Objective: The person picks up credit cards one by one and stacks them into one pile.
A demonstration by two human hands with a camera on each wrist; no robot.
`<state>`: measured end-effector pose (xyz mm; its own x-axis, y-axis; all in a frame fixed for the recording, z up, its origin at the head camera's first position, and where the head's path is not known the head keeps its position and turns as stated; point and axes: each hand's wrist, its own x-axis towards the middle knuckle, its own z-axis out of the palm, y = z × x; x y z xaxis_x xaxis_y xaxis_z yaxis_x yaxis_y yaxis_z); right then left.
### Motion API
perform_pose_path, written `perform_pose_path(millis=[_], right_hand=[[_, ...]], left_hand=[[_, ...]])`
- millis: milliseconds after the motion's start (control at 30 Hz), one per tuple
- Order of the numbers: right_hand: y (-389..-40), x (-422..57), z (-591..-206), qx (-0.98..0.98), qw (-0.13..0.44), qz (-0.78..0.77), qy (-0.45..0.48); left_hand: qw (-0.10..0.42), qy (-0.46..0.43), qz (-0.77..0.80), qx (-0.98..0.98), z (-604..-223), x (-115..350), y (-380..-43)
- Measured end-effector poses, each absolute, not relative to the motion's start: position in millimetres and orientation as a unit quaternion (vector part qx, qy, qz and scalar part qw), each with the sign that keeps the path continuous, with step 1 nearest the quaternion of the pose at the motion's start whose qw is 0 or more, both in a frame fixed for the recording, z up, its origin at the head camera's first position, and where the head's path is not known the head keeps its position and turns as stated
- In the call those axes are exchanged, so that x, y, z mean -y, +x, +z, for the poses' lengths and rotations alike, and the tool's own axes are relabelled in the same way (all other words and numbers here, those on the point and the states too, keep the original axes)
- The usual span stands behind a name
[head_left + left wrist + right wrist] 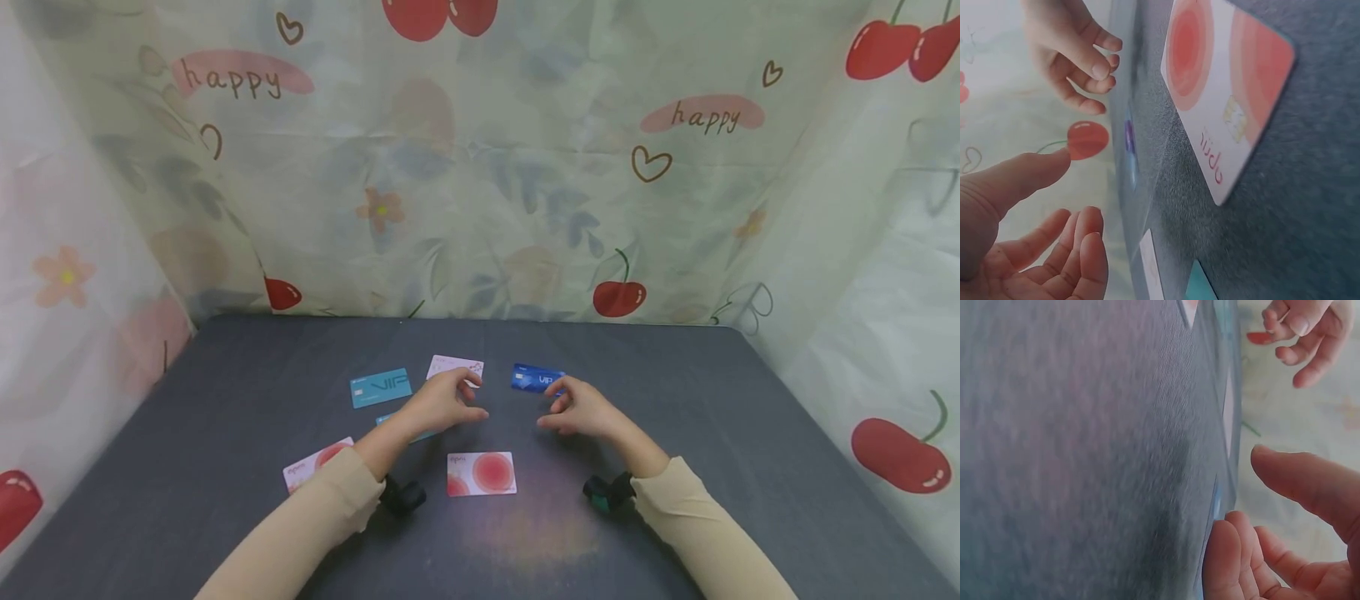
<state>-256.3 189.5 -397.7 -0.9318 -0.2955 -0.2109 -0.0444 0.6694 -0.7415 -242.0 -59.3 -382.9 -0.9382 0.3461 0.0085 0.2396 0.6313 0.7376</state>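
My left hand (444,403) hovers over the table, fingers loosely bent and thumb apart, holding nothing. It overlaps a pale pink card (454,363) at the back in the head view. Under its wrist, a teal card (384,418) is mostly hidden. To the right, my right hand (588,410) is likewise empty with relaxed fingers, and its fingertips overlap the edge of a blue VIP card (531,377). A white card with red circles (482,473) lies in front, between the hands; the left wrist view shows its chip and lettering.
A teal VIP card (381,388) lies at the back left. Another red-circle card (318,463) is partly covered by the left sleeve (315,508). The dark tabletop (720,467) ends at a patterned curtain (480,233) behind and on both sides.
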Motion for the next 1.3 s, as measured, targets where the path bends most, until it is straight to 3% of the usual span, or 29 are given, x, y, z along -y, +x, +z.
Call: perform_pose_path(millis=[900, 1100, 1167, 1300], right_hand=[[-293, -210, -407, -0.894, 0.141, -0.426, 0.0], [-299, -212, -409, -0.893, 0.146, -0.426, 0.02], [-301, -212, -410, -0.891, 0.148, -0.428, 0.027], [-303, -212, -410, -0.891, 0.149, -0.429, 0.033]], left_hand=[[0.076, 0.13, 0.391, -0.908, -400, 6, -284], [0.048, 0.149, 0.407, -0.9, -467, -4, -345], [0.062, 0.15, 0.417, -0.894, -489, -6, -364], [0.102, 0.121, 0.442, -0.883, -489, -11, -364]])
